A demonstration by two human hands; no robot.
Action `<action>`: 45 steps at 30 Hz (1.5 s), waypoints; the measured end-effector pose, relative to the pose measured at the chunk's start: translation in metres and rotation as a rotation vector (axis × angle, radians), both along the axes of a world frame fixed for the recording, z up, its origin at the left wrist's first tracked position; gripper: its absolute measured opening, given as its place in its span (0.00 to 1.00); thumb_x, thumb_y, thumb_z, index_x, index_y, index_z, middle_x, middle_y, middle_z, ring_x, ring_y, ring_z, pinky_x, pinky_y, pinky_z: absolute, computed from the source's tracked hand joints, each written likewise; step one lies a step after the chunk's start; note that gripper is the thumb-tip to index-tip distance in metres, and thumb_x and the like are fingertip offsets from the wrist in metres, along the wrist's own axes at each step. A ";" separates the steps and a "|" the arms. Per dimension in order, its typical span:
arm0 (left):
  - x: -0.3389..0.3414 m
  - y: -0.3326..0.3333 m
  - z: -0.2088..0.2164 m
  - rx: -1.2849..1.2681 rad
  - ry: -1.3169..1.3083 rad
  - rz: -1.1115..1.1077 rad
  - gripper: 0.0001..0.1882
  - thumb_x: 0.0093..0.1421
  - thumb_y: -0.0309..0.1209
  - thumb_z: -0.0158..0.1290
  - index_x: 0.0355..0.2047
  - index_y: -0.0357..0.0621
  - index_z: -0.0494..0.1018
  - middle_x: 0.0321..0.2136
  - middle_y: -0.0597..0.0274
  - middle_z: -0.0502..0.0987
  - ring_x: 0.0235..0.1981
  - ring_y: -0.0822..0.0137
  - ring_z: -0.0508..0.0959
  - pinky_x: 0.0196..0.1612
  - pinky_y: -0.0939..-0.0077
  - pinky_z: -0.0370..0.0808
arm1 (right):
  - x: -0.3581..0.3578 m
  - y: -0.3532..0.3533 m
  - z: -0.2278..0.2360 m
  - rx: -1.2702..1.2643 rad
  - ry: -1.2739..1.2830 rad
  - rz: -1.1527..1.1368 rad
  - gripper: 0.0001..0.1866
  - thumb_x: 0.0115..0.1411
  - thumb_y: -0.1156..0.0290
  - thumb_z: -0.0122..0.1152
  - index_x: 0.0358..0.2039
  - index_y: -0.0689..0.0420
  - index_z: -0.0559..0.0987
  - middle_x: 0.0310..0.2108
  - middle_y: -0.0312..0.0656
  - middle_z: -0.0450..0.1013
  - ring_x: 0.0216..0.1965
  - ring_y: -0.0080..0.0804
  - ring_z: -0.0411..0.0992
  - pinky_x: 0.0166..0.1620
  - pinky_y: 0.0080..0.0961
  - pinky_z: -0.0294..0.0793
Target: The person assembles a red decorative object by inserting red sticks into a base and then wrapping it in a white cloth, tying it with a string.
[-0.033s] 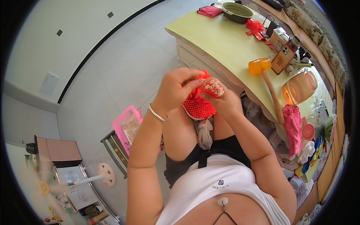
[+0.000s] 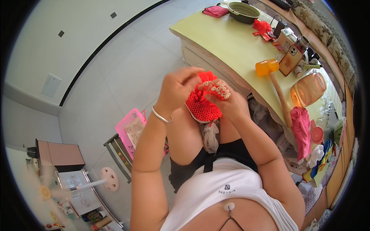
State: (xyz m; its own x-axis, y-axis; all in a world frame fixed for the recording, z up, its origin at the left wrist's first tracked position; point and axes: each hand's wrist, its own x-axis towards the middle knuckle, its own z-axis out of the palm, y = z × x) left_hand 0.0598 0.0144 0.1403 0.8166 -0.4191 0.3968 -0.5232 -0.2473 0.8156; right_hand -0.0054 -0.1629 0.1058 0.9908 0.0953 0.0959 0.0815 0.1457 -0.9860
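A bundle of thin red hollow tubes (image 2: 204, 110) sits upright between my thighs, its open ends facing up. My right hand (image 2: 232, 107) is closed around several slim pieces with white ring-like ends (image 2: 221, 89), just above the bundle. One more white end shows by that hand's fingertips. My left hand (image 2: 178, 87), a silver bangle on its wrist, hovers at the bundle's left side. Its curled fingers are smeared by motion, so what they hold, if anything, is unclear. Below the bundle hangs a knotted greyish bag (image 2: 211, 137).
To the right stands a yellow-topped table (image 2: 227, 42) with an orange-headed mallet (image 2: 266, 67), a phone (image 2: 291, 61), an amber jar (image 2: 308, 90), a pink cloth (image 2: 300, 129) and a green colander (image 2: 243, 12). A pink basket (image 2: 122, 125) rests on a stool (image 2: 117, 159) at left.
My left hand has drawn slightly left, away from my right fingertips, uncovering more of the red tubes. My right hand stays nearly in place with the white-ended pieces.
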 end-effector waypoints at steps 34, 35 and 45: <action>-0.064 0.050 -0.068 -0.383 0.303 0.188 0.09 0.59 0.16 0.52 0.39 0.34 0.79 0.28 0.63 0.77 0.25 0.77 0.72 0.29 0.85 0.69 | 0.016 0.014 -0.035 -0.117 -0.325 0.167 0.11 0.59 0.81 0.63 0.42 0.61 0.75 0.37 0.41 0.76 0.40 0.27 0.74 0.44 0.23 0.72; -0.068 0.050 -0.075 -0.403 0.347 0.224 0.08 0.60 0.17 0.52 0.39 0.33 0.78 0.28 0.62 0.77 0.25 0.77 0.72 0.29 0.85 0.69 | 0.021 0.011 -0.034 -0.150 -0.381 0.150 0.11 0.59 0.82 0.63 0.42 0.62 0.75 0.36 0.40 0.76 0.42 0.28 0.75 0.46 0.24 0.73; -0.089 0.069 -0.115 -0.376 0.446 0.320 0.07 0.59 0.17 0.52 0.35 0.34 0.79 0.29 0.66 0.76 0.24 0.80 0.71 0.28 0.87 0.68 | 0.045 -0.044 0.184 0.140 -0.416 0.173 0.14 0.59 0.73 0.63 0.44 0.64 0.76 0.41 0.47 0.78 0.42 0.35 0.78 0.49 0.31 0.76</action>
State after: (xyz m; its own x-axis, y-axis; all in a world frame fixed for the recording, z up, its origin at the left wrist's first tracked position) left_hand -0.0296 0.0830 0.0255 0.9976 -0.0282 0.0637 -0.0635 0.0094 0.9979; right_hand 0.0394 -0.2069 0.2898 0.8364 0.2132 0.5050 0.4282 0.3210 -0.8447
